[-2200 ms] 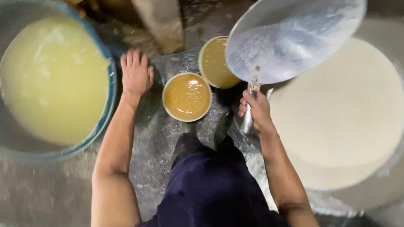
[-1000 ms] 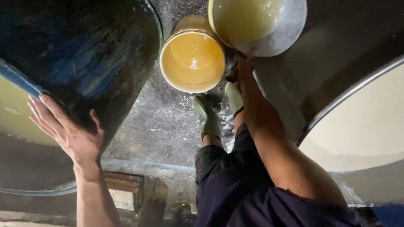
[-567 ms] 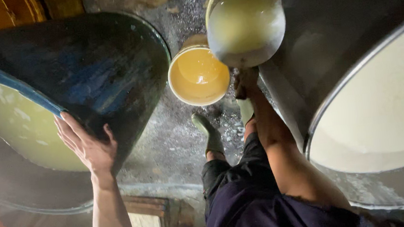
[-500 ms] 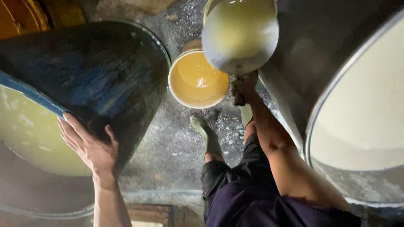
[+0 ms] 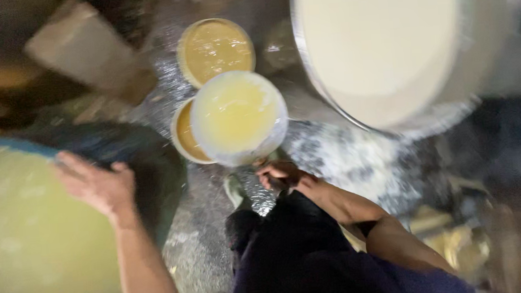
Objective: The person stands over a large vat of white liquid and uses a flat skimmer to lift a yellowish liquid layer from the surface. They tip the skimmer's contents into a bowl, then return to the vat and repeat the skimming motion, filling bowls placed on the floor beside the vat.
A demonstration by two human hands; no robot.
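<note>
Above the right hand: the round metal scoop pan (image 5: 238, 117), full of pale yellow liquid, is hanging over the floor on a short handle.
Right hand (image 5: 280, 176): it is curling tightly around that handle just below the pan; the fingers are fully closed on it.
Left hand (image 5: 96, 184): it is spreading open, palm down, and appears to be resting on the rim of the large blue tub (image 5: 150, 167); it is gripping nothing.
Under and left of the left hand: the tub is holding a wide pool of cloudy yellow-green liquid.
Directly beneath the scoop pan: a small round bucket of amber liquid (image 5: 184, 137) is showing only as a crescent.
Beyond that, farther from the right hand: a second small round bucket of amber liquid (image 5: 216, 49) is standing apart from the first.
Right of the right hand: a big round metal basin of creamy white liquid (image 5: 389, 43) is sitting on the wet grey floor (image 5: 348, 152).
Spill risk: the pan is brimming and held one-handed by a short handle, so any tilt or jolt is likely to slop liquid onto the floor.
Footing risk: the floor is looking wet and speckled, so a slip seems possible.
Blur: the picture is smearing, so finer detail cannot be told.
</note>
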